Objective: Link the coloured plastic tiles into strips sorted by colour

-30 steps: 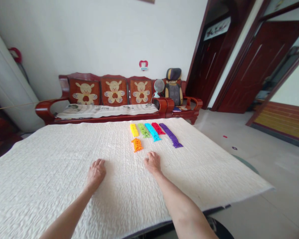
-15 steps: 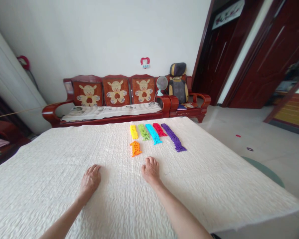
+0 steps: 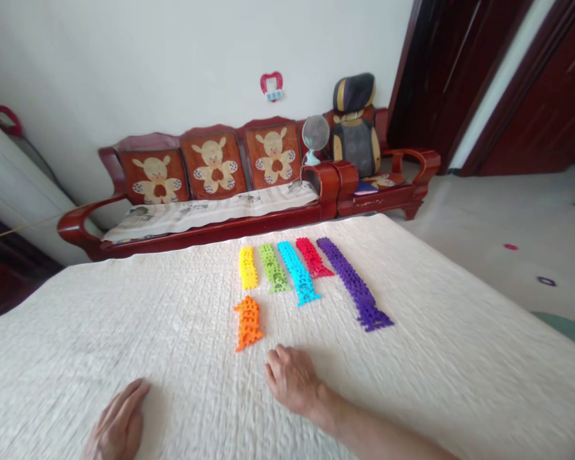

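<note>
My left hand lies on the cream quilted cover at the lower left, fingers stretched out and together, holding nothing. My right hand rests on the cover with its fingers curled in; I see nothing in it, though its underside is hidden. Closest to it is a patch of linked orange plastic pieces, just beyond and to the left, not touching. Farther back lie strips of linked pieces side by side: yellow, green, light blue, red and a longer purple one.
Behind the covered table stands a red wooden sofa with bear cushions. A small fan and a chair with a massage pad are at its right. On the floor lie a red piece and a purple piece.
The view has tilted and come closer to the table, so the strips look larger. My left hand shows lower and farther left; my right hand remains curled near the orange patch.
</note>
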Motion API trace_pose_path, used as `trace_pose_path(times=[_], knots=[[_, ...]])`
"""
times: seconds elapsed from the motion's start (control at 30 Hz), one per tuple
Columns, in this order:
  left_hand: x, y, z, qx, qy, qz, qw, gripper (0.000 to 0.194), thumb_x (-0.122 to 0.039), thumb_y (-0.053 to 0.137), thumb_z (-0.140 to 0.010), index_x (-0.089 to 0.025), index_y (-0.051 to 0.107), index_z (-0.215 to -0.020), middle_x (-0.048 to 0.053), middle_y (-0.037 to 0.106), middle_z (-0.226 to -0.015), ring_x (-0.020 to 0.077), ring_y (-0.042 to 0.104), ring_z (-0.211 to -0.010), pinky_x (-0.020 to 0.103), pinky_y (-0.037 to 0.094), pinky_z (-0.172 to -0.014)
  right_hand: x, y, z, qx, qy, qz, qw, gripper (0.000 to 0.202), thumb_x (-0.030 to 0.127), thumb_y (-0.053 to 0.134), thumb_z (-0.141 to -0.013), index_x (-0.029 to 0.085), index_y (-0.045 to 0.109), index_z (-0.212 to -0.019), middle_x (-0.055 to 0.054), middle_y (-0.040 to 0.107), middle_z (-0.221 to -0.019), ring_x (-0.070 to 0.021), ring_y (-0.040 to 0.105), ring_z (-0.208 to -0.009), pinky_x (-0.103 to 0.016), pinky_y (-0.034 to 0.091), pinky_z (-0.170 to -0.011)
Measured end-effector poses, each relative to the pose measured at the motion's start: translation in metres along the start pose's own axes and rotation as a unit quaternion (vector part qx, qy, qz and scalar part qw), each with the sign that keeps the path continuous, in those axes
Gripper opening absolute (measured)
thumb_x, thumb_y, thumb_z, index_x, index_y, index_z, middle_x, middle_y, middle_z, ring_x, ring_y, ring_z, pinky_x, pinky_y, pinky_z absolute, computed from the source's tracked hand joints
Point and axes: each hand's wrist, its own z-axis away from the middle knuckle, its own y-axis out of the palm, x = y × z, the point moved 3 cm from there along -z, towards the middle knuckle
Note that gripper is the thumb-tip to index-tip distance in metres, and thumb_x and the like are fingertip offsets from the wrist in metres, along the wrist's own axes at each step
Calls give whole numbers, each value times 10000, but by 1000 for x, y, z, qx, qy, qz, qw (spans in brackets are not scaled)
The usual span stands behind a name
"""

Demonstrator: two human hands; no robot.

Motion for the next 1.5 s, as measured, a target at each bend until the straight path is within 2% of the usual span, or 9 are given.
trace_pose_path(times=[0.27,0.4,0.57,0.77,0.93,1.1,1.27,1.37,1.5], knots=[[-1,-3,-1,3,-10,2,1000,350,-355,497,-799,-308,670,-1100,75,679,-1256,326,619,-1206,526,497,-1066,0,-6,2,-11,-11,-27,1000,138,183,528,-903,210,609,-794,-23,640,-747,-159,545,-631,-312,313,-576],[-6,0,-6,11,8,-11,1000,348,-332,442,-861,-284,619,-1157,101,639,-1304,302,586,-1239,509,472,-1083,-4,-8,0,-29,-10,-17,999,146,171,504,-908,201,614,-816,-32,633,-810,-166,551,-738,-295,348,-652],[-23,-2,-10,14,12,-31,999,375,-263,371,-894,-168,605,-1171,161,613,-1320,298,547,-1267,468,430,-1097,-9,-17,-5,-64,35,-5,997,131,147,510,-885,183,631,-918,-64,626,-968,-199,538,-930,-306,378,-831],[-46,-14,-14,33,-3,-46,998,366,-194,350,-899,-188,615,-1152,116,627,-1300,258,557,-1236,400,428,-1067,-11,-21,-11,-63,115,29,991,160,145,510,-887,162,657,-950,-89,636,-1050,-217,524,-1009,-315,357,-888],[-51,-16,-14,40,1,-41,998,360,-197,358,-913,-164,622,-1156,122,635,-1283,254,559,-1205,381,428,-1043,-10,-21,-12,-82,157,49,983,204,141,493,-888,137,659,-1007,-124,634,-1107,-242,516,-1069,-336,345,-914],[-49,-14,-15,39,-5,-36,999,352,-192,360,-916,-171,639,-1129,114,643,-1261,253,570,-1184,380,434,-1031,-15,-20,-18,-74,166,64,981,201,144,526,-858,157,686,-981,-114,663,-1071,-235,552,-1015,-324,368,-876],[-51,-15,-16,33,-4,-35,999,365,-169,365,-900,-173,647,-1132,115,644,-1260,258,563,-1206,387,431,-1051,-33,-24,-48,-74,195,45,977,169,191,558,-844,187,701,-753,-96,702,-924,-204,602,-845,-289,376,-713],[-49,-12,-15,31,-3,-36,999,380,-171,362,-893,-148,644,-1147,131,638,-1280,268,558,-1219,401,430,-1068,-48,-24,-59,-110,237,21,965,272,223,501,-871,176,686,-677,-89,700,-796,-173,584,-707,-273,343,-634],[-32,-7,-11,19,-4,-25,999,380,-185,369,-885,-164,650,-1140,122,646,-1281,259,571,-1226,406,427,-1089,-67,-17,-55,-169,247,-20,954,383,328,419,-905,178,652,-642,-56,685,-705,-141,546,-641,-248,338,-604]])
